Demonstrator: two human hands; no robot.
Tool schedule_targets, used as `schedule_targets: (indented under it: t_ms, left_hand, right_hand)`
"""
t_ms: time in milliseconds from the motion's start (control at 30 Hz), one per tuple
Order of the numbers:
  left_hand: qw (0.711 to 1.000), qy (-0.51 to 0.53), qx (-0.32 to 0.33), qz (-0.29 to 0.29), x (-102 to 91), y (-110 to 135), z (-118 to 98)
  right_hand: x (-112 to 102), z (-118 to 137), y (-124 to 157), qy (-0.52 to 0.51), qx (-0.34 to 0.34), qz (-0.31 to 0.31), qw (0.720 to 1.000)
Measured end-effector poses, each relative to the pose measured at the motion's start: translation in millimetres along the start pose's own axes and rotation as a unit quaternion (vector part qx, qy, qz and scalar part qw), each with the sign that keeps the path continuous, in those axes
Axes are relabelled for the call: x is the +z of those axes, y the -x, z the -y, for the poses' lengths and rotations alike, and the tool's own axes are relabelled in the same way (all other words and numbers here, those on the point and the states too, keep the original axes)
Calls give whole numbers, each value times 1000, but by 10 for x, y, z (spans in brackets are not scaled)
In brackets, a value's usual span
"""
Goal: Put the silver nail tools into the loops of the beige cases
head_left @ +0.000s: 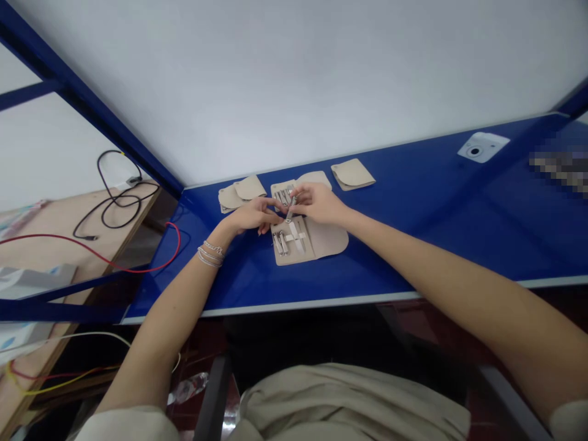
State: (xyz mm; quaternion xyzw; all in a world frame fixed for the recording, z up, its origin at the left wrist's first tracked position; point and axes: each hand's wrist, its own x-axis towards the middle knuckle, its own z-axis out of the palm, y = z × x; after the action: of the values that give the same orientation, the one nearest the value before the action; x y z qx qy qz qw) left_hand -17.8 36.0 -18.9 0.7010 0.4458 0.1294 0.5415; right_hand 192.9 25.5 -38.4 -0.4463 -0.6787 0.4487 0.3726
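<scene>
My right hand [319, 204] pinches a small metal nail clipper [291, 210], held tilted above an unfolded beige manicure case [328, 237]. Close by on the left, my left hand [253, 215] has its index finger and thumb apart, with their tips beside the clipper's lower end. Whether they touch it I cannot tell. Metal grooming tools [280, 243] sit in the left half of the case, under a light strap. Just behind lies a second unfolded case [316, 178] with several metal tools, partly hidden by my hands.
Folded beige cases [250, 187] lie at the back left, and another folded case [353, 174] lies right of the middle. A white camera [483, 147] rests at the far right of the blue table [413, 214]. A red cable [177, 245] loops over the table's left edge.
</scene>
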Motion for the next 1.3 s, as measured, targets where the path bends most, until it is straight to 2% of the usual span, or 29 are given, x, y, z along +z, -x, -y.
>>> schedule_targets:
  t_ms: [100, 333, 500, 600, 833, 900, 967, 1033, 1100, 1200, 1300]
  left_hand:
    - [1000, -12, 1, 7, 9, 7, -19]
    - [999, -20, 15, 46, -7, 8, -18]
    - [998, -22, 13, 52, -21, 4, 3]
    - [998, -24, 13, 51, -21, 3, 6]
    - [998, -29, 10, 51, -18, 8, -11]
    - [998, -33, 8, 50, -16, 7, -13]
    - [998, -33, 9, 45, -13, 4, -10]
    - [999, -29, 11, 41, -12, -1, -3]
    - [999, -26, 15, 43, -12, -5, 4]
    - [998, -22, 20, 50, -16, -5, 11]
    - [998, -15, 19, 54, -21, -3, 13]
  right_hand:
    - [-47, -22, -12, 25, -8, -27, 999]
    - [-98, -30, 4, 176, -20, -68, 982]
    - [-119, -17, 0, 272, 3, -37, 961]
    - [-128, 13, 12, 295, 16, -12, 955]
    - [-146, 12, 11, 295, 6, -6, 955]
    - [-144, 12, 14, 294, -17, -21, 955]
    - [-132, 35, 33, 274, -70, -26, 959]
    - [-107, 77, 66, 237, -130, 5, 963]
    - [-72, 122, 104, 210, -171, 68, 960]
    - [-15, 157, 147, 210, -191, 153, 947]
    - [24, 158, 161, 224, -190, 199, 935]
